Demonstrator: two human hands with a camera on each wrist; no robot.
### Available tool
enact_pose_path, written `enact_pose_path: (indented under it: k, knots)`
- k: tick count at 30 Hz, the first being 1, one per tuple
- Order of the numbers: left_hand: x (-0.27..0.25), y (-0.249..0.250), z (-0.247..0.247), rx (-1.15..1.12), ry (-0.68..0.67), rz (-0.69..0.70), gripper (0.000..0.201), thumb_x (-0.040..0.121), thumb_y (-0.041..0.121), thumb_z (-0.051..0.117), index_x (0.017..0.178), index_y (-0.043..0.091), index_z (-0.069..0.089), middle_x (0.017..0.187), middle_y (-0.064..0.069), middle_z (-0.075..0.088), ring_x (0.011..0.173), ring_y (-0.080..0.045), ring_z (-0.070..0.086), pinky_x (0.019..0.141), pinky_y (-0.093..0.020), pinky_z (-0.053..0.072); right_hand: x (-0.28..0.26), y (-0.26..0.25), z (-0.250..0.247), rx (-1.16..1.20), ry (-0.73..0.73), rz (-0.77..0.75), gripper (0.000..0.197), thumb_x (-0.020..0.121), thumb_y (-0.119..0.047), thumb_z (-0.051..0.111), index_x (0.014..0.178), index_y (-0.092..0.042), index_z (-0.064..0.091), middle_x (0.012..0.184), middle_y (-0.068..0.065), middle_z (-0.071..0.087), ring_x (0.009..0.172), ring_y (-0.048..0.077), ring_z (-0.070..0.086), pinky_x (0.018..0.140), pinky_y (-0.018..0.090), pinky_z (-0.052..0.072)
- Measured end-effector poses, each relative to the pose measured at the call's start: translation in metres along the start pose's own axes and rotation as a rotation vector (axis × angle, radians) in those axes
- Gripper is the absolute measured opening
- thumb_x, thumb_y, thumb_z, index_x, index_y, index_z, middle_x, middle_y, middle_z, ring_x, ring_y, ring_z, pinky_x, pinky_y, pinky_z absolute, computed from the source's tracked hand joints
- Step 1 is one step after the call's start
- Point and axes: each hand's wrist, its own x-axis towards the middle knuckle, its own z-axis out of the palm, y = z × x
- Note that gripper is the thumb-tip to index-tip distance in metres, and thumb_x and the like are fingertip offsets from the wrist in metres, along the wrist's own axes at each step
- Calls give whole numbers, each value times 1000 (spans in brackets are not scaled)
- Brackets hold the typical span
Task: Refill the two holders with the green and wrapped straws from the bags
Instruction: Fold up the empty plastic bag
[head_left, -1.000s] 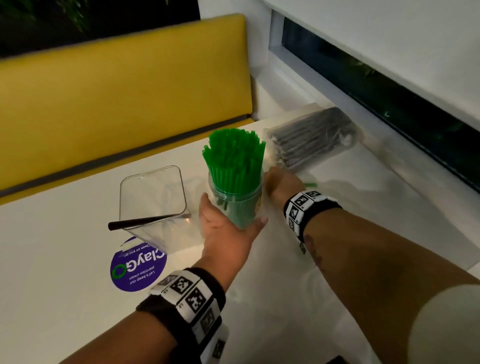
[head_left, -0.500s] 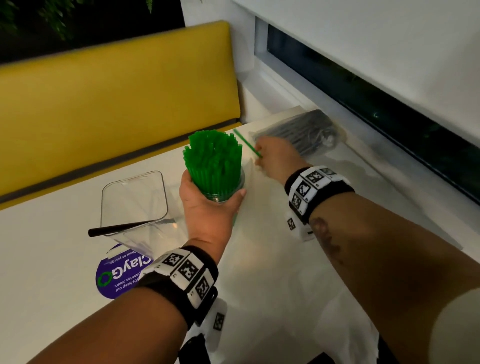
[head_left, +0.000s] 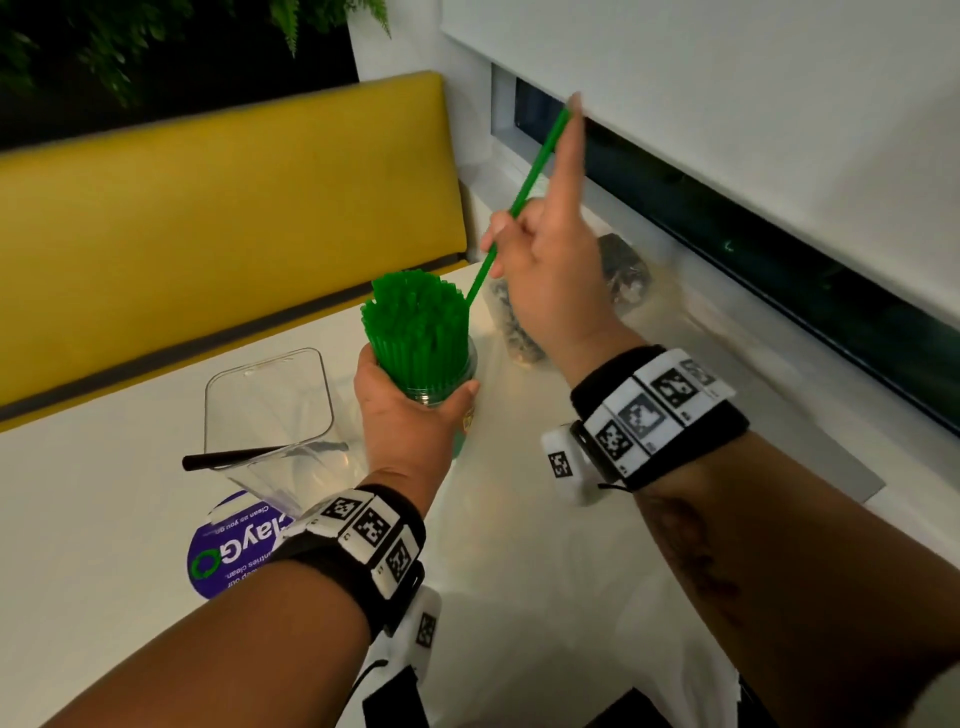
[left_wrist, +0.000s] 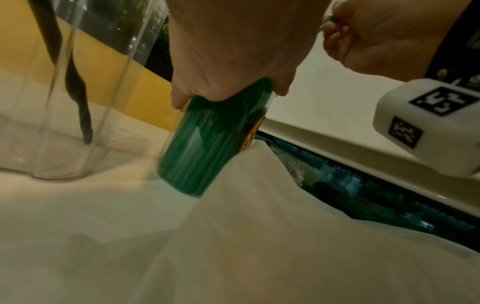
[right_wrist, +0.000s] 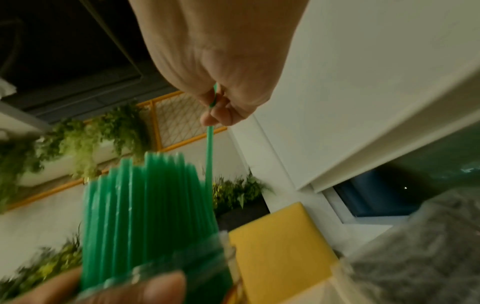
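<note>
A round clear holder (head_left: 444, 382) packed with green straws (head_left: 415, 325) stands on the white table (head_left: 104, 499), and my left hand (head_left: 410, 415) grips it from the near side. My right hand (head_left: 540, 260) is raised above and to the right of it, pinching a single green straw (head_left: 524, 192) whose lower tip reaches the right edge of the bundle. Left of the green holder stands a clear rectangular holder (head_left: 270, 410) with one dark wrapped straw (head_left: 228, 458) leaning in it. A clear bag of dark wrapped straws (head_left: 621, 273) lies behind my right hand, partly hidden.
A yellow bench back (head_left: 228, 208) runs behind the table. A white window ledge and dark window (head_left: 779, 270) line the right side. A purple round sticker (head_left: 228, 556) lies on the table by the clear holder. A crumpled clear bag (left_wrist: 259, 236) lies at the front.
My right hand has lifted the single green straw from table level up above the holder and tilted it steeply, tip toward the bundle. My left hand keeps its grip on the green holder.
</note>
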Motion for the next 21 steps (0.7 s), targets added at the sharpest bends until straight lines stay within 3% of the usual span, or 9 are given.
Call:
enact_pose_path:
  k: [3, 5, 7, 10, 12, 15, 18, 20, 21]
  knots:
    - [0, 1, -1, 5, 1, 1, 84, 60, 20, 90, 122, 32, 36, 111, 16, 48, 100, 25, 44, 83, 5, 36, -18, 16, 19, -206, -231, 69, 88, 99, -18, 52, 154, -25, -16, 69, 8, 65, 53, 16, 63, 57, 39, 58]
    - [1, 2, -2, 4, -3, -1, 84, 60, 20, 90, 122, 33, 35, 113, 14, 49, 101, 23, 45, 83, 5, 36, -27, 22, 23, -318, -329, 61, 81, 100, -24, 51, 156, -24, -8, 67, 6, 62, 56, 17, 61, 61, 41, 58]
    - [0, 3, -3, 0, -10, -2, 84, 60, 21, 90, 122, 34, 35, 112, 18, 48, 101, 23, 45, 82, 6, 35, -25, 20, 19, -260, -228, 31, 77, 99, -28, 53, 157, -19, 3, 88, 4, 66, 74, 14, 64, 73, 35, 58]
    - [1, 1, -3, -14, -14, -13, 84, 60, 21, 90, 119, 38, 34, 109, 25, 47, 101, 20, 47, 85, 1, 37, -13, 8, 15, -77, -14, -97, 78, 94, -15, 57, 155, -11, 9, 131, 12, 55, 107, 15, 60, 89, 28, 55]
    - [1, 3, -2, -18, -13, -29, 84, 59, 24, 90, 120, 39, 34, 114, 17, 50, 105, 7, 51, 93, -12, 42, -12, 6, 19, -209, -118, -214, 62, 95, -6, 52, 152, -11, 27, 139, 12, 51, 112, 11, 56, 94, 23, 52]
    - [1, 5, -1, -7, -21, -49, 87, 57, 27, 89, 126, 35, 36, 122, 7, 53, 113, -7, 54, 100, -29, 48, -17, 14, 22, -373, -324, -161, 41, 98, -7, 44, 137, -11, 56, 131, 12, 62, 114, 21, 62, 98, 40, 51]
    - [0, 1, -3, -17, -40, -151, 113, 52, 35, 90, 142, 29, 20, 138, -1, 46, 127, -15, 48, 108, -39, 42, -18, 10, 8, -365, -424, -13, 40, 102, -15, 43, 140, -10, 52, 144, 10, 53, 133, 21, 48, 115, 34, 33]
    - [-7, 0, -8, -20, -42, -292, 122, 53, 42, 89, 146, 26, 11, 145, -8, 40, 131, -22, 44, 110, -43, 38, -21, -3, -9, -325, -459, 54, 45, 104, -21, 41, 148, -11, 39, 153, 10, 40, 141, 19, 36, 114, 24, 22]
    - [-13, 1, -11, 0, -48, -371, 118, 58, 43, 88, 146, 19, 14, 142, -10, 42, 127, -25, 46, 106, -42, 41, -24, -8, -19, -276, -426, 112, 47, 104, -23, 41, 150, -13, 35, 151, 10, 41, 139, 19, 37, 111, 24, 25]
